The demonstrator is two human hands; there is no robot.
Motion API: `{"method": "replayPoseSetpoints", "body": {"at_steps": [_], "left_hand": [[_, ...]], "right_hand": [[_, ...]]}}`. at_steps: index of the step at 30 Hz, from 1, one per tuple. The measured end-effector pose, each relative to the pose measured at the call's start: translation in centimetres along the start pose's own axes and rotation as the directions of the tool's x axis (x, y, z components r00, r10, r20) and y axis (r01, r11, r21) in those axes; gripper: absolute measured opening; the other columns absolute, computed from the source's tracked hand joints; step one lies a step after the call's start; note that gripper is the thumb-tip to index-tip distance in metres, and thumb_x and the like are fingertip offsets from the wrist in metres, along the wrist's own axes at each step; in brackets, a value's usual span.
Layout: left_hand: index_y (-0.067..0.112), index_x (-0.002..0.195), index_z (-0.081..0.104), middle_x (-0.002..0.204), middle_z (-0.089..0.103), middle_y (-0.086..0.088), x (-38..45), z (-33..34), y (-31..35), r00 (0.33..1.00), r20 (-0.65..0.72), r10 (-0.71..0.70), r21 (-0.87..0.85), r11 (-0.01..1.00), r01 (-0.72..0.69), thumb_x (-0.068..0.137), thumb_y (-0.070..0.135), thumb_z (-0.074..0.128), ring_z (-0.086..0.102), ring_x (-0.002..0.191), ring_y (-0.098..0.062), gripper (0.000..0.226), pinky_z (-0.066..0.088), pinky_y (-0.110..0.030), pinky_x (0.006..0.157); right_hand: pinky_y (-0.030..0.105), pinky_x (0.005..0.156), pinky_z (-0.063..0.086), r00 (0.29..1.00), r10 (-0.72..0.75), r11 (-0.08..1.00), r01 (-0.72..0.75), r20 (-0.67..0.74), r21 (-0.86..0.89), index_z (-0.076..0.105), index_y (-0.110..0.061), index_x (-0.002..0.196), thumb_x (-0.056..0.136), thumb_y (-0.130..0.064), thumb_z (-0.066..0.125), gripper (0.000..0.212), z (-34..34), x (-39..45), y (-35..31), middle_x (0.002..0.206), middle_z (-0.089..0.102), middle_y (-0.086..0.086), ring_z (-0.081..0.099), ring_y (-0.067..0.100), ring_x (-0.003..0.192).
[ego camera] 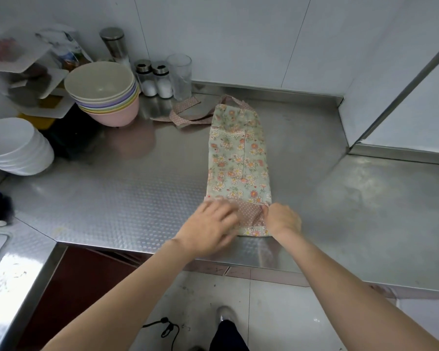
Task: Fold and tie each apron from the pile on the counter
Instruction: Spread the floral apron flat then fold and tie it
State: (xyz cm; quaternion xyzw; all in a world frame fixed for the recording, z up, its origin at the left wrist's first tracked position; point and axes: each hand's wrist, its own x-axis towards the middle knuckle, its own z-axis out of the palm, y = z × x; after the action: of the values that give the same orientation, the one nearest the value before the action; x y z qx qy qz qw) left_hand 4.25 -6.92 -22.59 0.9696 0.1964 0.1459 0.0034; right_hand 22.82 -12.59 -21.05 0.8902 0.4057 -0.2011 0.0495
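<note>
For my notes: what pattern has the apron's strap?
Pink with small white dots, on the strap, head view.

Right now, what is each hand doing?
Left hand: fingers spread, pressing on the apron's near end.
Right hand: pinching the apron's near edge.

pale panelled walls (pixel 238 34) gleam under soft light, a dimpled steel counter (pixel 112 198) wraps the corner, dark red cabinet front (pixel 86 269) below, scuffed white floor tiles (pixel 276 312).

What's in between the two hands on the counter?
In the head view, the pink dotted hem of the floral apron lies between the left hand and right hand.
</note>
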Motion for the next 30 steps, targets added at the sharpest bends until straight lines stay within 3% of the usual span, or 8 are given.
{"method": "replayPoseSetpoints", "body": {"at_steps": [4, 7, 10, 12, 16, 22, 25, 30], "left_hand": [[0.030, 0.149, 0.002, 0.158, 0.011, 0.001, -0.1, 1.4, -0.4, 0.904, 0.426, -0.016, 0.023, 1.000, 0.008, 0.095, 0.050, 0.028, 0.011, 0.145, -0.023, 0.063, 0.004, -0.040, 0.116], [0.031, 0.146, -0.013, 0.157, -0.014, 0.006, 0.9, 1.0, -0.8, 0.783, 0.619, -0.061, -0.067, 0.989, 0.130, 0.097, 0.051, 0.030, -0.014, 0.144, -0.014, 0.069, -0.014, -0.033, 0.114], [0.032, 0.148, -0.003, 0.157, -0.007, 0.008, 1.2, 1.1, -1.2, 0.808, 0.587, -0.052, -0.163, 0.970, 0.181, 0.094, 0.051, 0.040, -0.009, 0.145, -0.013, 0.072, -0.010, -0.035, 0.117], [0.031, 0.148, 0.003, 0.158, 0.001, 0.008, 1.0, 1.6, -1.5, 0.830, 0.556, -0.045, -0.216, 0.956, 0.196, 0.092, 0.051, 0.046, -0.004, 0.145, -0.013, 0.074, -0.006, -0.036, 0.118], [0.025, 0.147, 0.021, 0.153, 0.021, 0.007, 1.0, 1.1, -1.8, 0.882, 0.456, -0.115, -0.334, 0.897, 0.290, 0.084, 0.035, 0.060, 0.015, 0.141, -0.013, 0.074, 0.007, -0.028, 0.118], [0.018, 0.130, 0.042, 0.125, 0.057, 0.002, 1.9, -0.9, -2.4, 0.783, 0.462, -0.416, -0.557, 0.551, 0.621, 0.076, 0.007, 0.069, 0.052, 0.113, -0.012, 0.062, 0.038, -0.020, 0.098], [0.020, 0.124, 0.044, 0.113, 0.059, 0.004, 1.8, -1.3, -2.6, 0.661, 0.514, -0.546, -0.624, 0.291, 0.725, 0.079, 0.018, 0.073, 0.058, 0.104, -0.017, 0.054, 0.044, -0.024, 0.089], [0.009, 0.110, 0.052, 0.102, 0.062, -0.001, 0.6, -1.7, -1.1, 0.566, 0.553, -0.611, -0.620, 0.152, 0.770, 0.089, 0.028, 0.060, 0.058, 0.096, -0.018, 0.029, 0.048, -0.030, 0.086]], "right_hand": [[0.031, 0.074, 0.041, 1.000, 0.017, 0.996, -0.019, 0.025, 0.082, 0.060, -0.006, 0.112, 0.102, -0.035, 0.027, 0.045, -0.7, -0.2, 0.0, 0.115, 0.063, 0.014, 0.058, 0.031, 0.109], [0.028, 0.068, 0.037, 0.971, -0.061, 0.981, 0.101, -0.231, 0.164, 0.053, -0.007, 0.107, 0.099, -0.033, 0.040, 0.030, -0.8, -0.9, 0.8, 0.100, 0.059, 0.009, 0.056, 0.030, 0.098], [0.034, 0.079, 0.045, 0.728, -0.419, 0.868, 0.496, -0.543, -0.005, 0.056, -0.006, 0.109, 0.089, -0.029, 0.053, 0.031, 0.6, -2.5, 1.3, 0.109, 0.056, 0.011, 0.051, 0.026, 0.100], [0.044, 0.097, 0.045, 0.675, -0.646, 0.753, 0.642, -0.357, -0.147, 0.052, -0.008, 0.125, 0.084, -0.032, 0.045, 0.048, 2.3, -2.7, 1.5, 0.131, 0.050, 0.011, 0.041, 0.026, 0.122], [0.036, 0.121, 0.003, 0.782, -0.622, 0.782, 0.623, -0.041, 0.026, 0.014, -0.021, 0.150, 0.088, 0.000, 0.042, 0.071, 3.1, -1.2, 2.3, 0.158, 0.004, -0.008, -0.002, 0.016, 0.146], [0.015, 0.086, 0.042, 0.897, -0.420, 0.768, 0.431, -0.135, 0.473, 0.057, -0.021, 0.128, 0.084, 0.004, 0.054, 0.051, 1.0, 0.3, 2.8, 0.130, 0.058, -0.001, 0.061, 0.017, 0.095], [0.027, 0.085, 0.046, 0.950, -0.312, 0.801, 0.279, -0.027, 0.530, 0.059, -0.017, 0.126, 0.092, -0.007, 0.051, 0.036, 0.6, 0.5, 2.6, 0.119, 0.065, 0.009, 0.063, 0.031, 0.099], [0.028, 0.074, 0.040, 0.935, -0.319, 0.733, 0.139, 0.157, 0.666, 0.066, -0.017, 0.099, 0.094, -0.013, 0.052, 0.015, -0.5, -0.2, 3.1, 0.092, 0.066, 0.006, 0.057, 0.018, 0.085]]}}
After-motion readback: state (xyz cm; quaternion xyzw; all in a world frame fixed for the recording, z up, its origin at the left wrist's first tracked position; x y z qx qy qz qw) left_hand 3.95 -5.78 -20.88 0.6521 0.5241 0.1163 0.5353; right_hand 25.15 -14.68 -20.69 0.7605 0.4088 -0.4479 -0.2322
